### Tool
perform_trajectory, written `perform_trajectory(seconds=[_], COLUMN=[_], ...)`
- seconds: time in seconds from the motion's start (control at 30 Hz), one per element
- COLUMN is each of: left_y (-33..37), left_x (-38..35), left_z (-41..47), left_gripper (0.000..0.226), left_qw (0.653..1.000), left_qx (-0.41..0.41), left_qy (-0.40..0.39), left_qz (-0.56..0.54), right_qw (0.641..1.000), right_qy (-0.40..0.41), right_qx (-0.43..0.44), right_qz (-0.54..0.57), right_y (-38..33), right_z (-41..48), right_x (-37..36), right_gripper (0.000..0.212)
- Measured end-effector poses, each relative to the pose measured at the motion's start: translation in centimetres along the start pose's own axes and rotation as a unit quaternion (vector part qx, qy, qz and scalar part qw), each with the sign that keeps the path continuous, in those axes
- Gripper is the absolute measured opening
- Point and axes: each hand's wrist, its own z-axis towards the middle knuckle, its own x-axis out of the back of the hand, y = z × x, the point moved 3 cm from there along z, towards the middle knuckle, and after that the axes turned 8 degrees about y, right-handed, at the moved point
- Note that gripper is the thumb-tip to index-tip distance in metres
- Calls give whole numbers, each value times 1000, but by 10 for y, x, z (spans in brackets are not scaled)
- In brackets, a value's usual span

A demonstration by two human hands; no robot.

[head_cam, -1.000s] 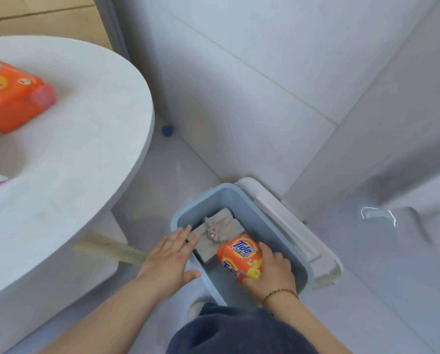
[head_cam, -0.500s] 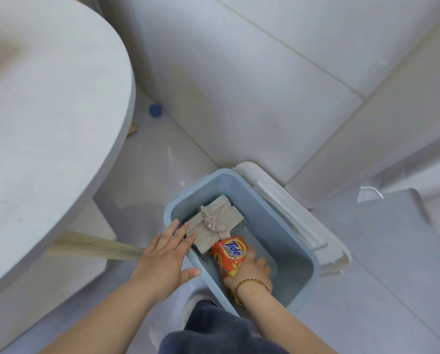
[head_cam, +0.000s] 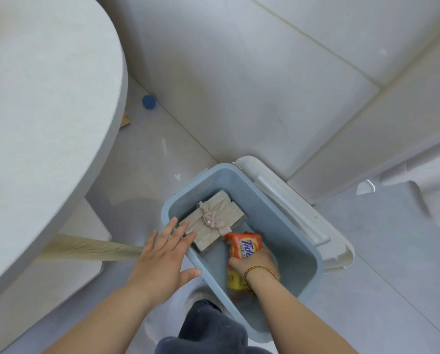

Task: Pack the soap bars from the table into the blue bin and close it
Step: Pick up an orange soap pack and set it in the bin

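The blue bin (head_cam: 313, 254) stands open on the floor beside the wall, its white lid (head_cam: 298, 215) hanging off the far side. Inside lies a beige wrapped soap bar (head_cam: 213, 221) tied with a pink ribbon. My right hand (head_cam: 257, 264) is deep in the bin, gripping an orange Tide soap bar (head_cam: 244, 244) low beside the wrapped one. A yellow packet (head_cam: 234, 279) shows under my wrist. My left hand (head_cam: 165, 256) rests flat on the bin's near rim with fingers spread.
A round white table (head_cam: 47, 123) fills the left side, a wooden leg (head_cam: 91, 247) below it. A small blue ball (head_cam: 149, 101) lies on the floor by the wall. My dark-clothed knee (head_cam: 208, 328) is at the bottom edge.
My right hand has pushed the Tide bar deeper into the bin. The view has tilted down, so the orange pack on the table has left the frame. The left hand stays on the rim.
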Motion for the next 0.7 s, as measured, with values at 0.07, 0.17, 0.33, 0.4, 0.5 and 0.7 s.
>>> perform_trajectory(seconds=[0.07,0.17,0.33,0.4,0.5,0.7], left_y=[0,0,0,0,0,0], left_x=[0,-1,-1,0,-1,-1], left_z=[0,0,0,0,0,-1], left_gripper=[73,73,73,73,73,73], left_qw=[1000,1000,1000,1000,1000,1000], left_qx=[-2,-4,-4,-5,-4,-6], left_qy=[2,6,10,11,12,11], left_qz=[0,-4,-9,-11,-12,-3], right_qw=[988,976,977,977,975,966], right_qy=[6,17,4,-4,-17,33], right_qx=[-66,-103,-68,-73,-84,-75], right_qz=[136,190,202,202,206,247], right_y=[4,-2,-25,-27,-26,-12], right_z=[4,7,1,0,0,-6], right_x=[5,4,-18,-23,-24,-23], right_gripper=[55,77,93,92,91,98])
